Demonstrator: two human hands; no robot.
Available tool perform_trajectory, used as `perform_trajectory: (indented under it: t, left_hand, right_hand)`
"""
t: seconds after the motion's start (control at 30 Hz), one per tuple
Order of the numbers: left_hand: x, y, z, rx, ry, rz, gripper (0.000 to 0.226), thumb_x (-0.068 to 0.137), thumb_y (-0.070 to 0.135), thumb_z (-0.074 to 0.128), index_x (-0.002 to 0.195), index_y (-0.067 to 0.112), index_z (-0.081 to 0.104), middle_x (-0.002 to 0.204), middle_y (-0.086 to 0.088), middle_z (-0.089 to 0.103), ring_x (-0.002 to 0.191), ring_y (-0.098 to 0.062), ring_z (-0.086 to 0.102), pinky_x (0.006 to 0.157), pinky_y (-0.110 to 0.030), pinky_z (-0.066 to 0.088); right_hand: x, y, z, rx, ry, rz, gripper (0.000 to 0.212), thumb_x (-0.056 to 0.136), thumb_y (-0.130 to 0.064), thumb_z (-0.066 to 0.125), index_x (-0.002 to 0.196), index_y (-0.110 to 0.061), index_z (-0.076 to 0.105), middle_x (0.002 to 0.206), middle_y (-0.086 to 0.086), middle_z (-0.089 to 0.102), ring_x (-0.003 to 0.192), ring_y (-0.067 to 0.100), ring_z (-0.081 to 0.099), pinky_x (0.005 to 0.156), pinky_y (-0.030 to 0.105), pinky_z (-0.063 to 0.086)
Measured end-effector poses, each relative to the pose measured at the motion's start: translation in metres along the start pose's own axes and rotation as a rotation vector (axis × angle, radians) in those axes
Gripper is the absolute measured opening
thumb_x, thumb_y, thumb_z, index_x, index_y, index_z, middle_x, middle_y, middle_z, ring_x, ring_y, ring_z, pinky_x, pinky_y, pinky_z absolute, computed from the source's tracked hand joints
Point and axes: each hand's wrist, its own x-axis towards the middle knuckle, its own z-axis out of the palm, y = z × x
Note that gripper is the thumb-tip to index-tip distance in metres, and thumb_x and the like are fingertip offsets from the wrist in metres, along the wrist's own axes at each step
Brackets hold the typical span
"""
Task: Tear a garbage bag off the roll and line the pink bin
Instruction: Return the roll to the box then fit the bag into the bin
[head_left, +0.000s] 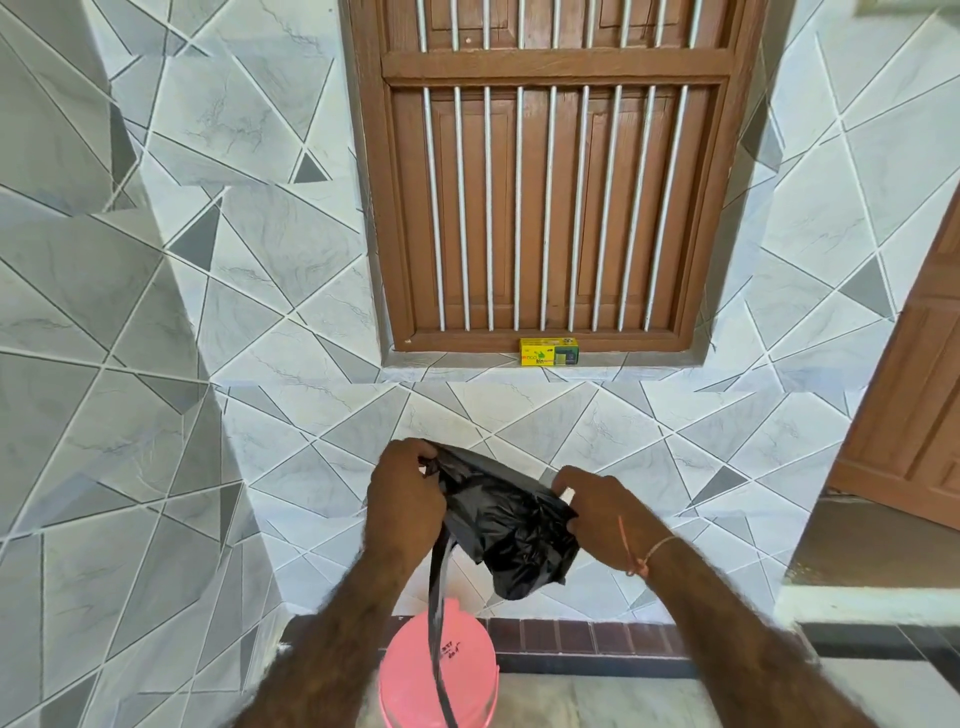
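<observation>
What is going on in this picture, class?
A person holds a crumpled black garbage bag in both hands, the left hand gripping one edge and the right hand the other, above a pink bin on the floor. A strip of the bag hangs over the bin. The bin is not yet lined. A small yellow-green box sits on the window ledge.

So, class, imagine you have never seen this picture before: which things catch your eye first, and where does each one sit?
First, the crumpled black plastic garbage bag, low in the centre, held between the left hand and the right hand. Directly below it stands the round pink plastic bin, with a black strip hanging across it. Above, a brown wooden barred window has a small yellow-green box on its sill.
</observation>
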Motion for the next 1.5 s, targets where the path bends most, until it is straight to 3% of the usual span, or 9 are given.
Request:
perform_trajectory:
  t: [0.13,0.27,0.5,0.6,0.8,1.0,1.13,1.37,1.5]
  left_hand:
    - [0.009,-0.019,-0.015,0.591,-0.285,0.261,0.026,0.085,0.0,0.051,0.104,0.012,0.064,0.106,-0.009,0.06,0.103,-0.027,0.056,0.087,-0.039,0.051]
    - [0.004,-0.029,-0.028,0.782,-0.193,0.223,0.018,0.076,0.002,0.065,0.092,0.012,0.067,0.09,-0.012,0.065,0.089,-0.034,0.062,0.072,-0.041,0.057]
    - [0.002,-0.004,-0.014,0.239,-0.232,0.234,0.045,0.073,0.015,0.044,0.111,0.018,0.068,0.107,-0.005,0.07,0.1,-0.024,0.064,0.092,-0.03,0.049]
    - [0.003,0.021,-0.011,0.073,-0.214,0.285,0.054,0.072,-0.012,0.045,0.112,0.015,0.068,0.11,-0.003,0.069,0.101,-0.019,0.06,0.096,-0.025,0.046]
    - [0.01,0.033,-0.026,-0.083,-0.062,0.166,0.044,0.072,-0.017,0.044,0.084,0.015,0.071,0.085,0.006,0.068,0.083,-0.012,0.061,0.076,-0.011,0.044]
    - [0.0,0.024,-0.046,0.107,-0.182,0.384,0.021,0.078,0.02,0.046,0.077,0.021,0.067,0.075,0.007,0.066,0.073,-0.012,0.06,0.068,-0.03,0.049]
    - [-0.007,0.023,-0.044,0.766,-0.36,0.764,0.022,0.084,0.028,0.054,0.106,0.028,0.059,0.097,0.0,0.062,0.084,-0.029,0.064,0.069,-0.034,0.048]
    - [0.0,-0.013,-0.039,1.142,-0.348,0.317,0.023,0.086,0.026,0.059,0.106,0.019,0.065,0.107,-0.004,0.068,0.098,-0.029,0.068,0.083,-0.036,0.053]
    - [0.005,-0.032,-0.028,0.46,-0.174,-0.144,0.027,0.084,0.031,0.061,0.104,0.017,0.07,0.099,-0.008,0.074,0.089,-0.03,0.07,0.082,-0.038,0.057]
  right_hand:
    - [0.013,0.049,-0.016,0.141,0.214,0.235,0.033,0.07,0.004,0.051,0.068,-0.029,0.052,0.076,0.008,0.069,0.068,0.028,0.064,0.06,0.028,0.048]
    - [0.014,0.069,-0.023,0.252,0.28,0.239,0.034,0.077,0.008,0.052,0.072,-0.025,0.055,0.074,0.01,0.066,0.069,0.029,0.06,0.057,0.029,0.046]
    - [0.005,0.018,-0.023,0.075,0.32,-0.069,0.045,0.078,-0.013,0.063,0.121,-0.02,0.055,0.122,0.005,0.058,0.113,0.022,0.052,0.101,0.027,0.036]
    - [-0.001,-0.036,-0.018,0.098,0.269,-0.337,0.048,0.082,-0.028,0.066,0.125,-0.025,0.047,0.119,-0.006,0.052,0.11,0.01,0.045,0.096,0.023,0.032]
    - [-0.003,-0.063,-0.007,0.119,0.246,-0.34,0.017,0.087,-0.009,0.044,0.099,-0.02,0.04,0.083,0.006,0.053,0.071,0.03,0.047,0.065,0.039,0.041]
    - [0.014,-0.051,-0.025,-0.669,0.168,-0.491,0.017,0.085,-0.019,0.054,0.099,-0.009,0.057,0.109,0.016,0.052,0.079,0.039,0.06,0.056,0.039,0.041]
    - [0.013,-0.043,-0.027,-0.856,0.118,-0.467,0.018,0.089,-0.012,0.047,0.096,-0.003,0.061,0.108,0.015,0.055,0.088,0.038,0.062,0.058,0.041,0.042]
    - [0.005,-0.016,-0.039,-0.847,0.15,-0.248,0.024,0.093,-0.023,0.044,0.109,-0.008,0.056,0.106,0.013,0.057,0.092,0.038,0.064,0.067,0.04,0.047]
    - [-0.001,-0.003,-0.034,-0.859,0.104,-0.189,0.024,0.094,-0.017,0.043,0.115,-0.011,0.051,0.109,0.014,0.056,0.097,0.038,0.063,0.074,0.041,0.048]
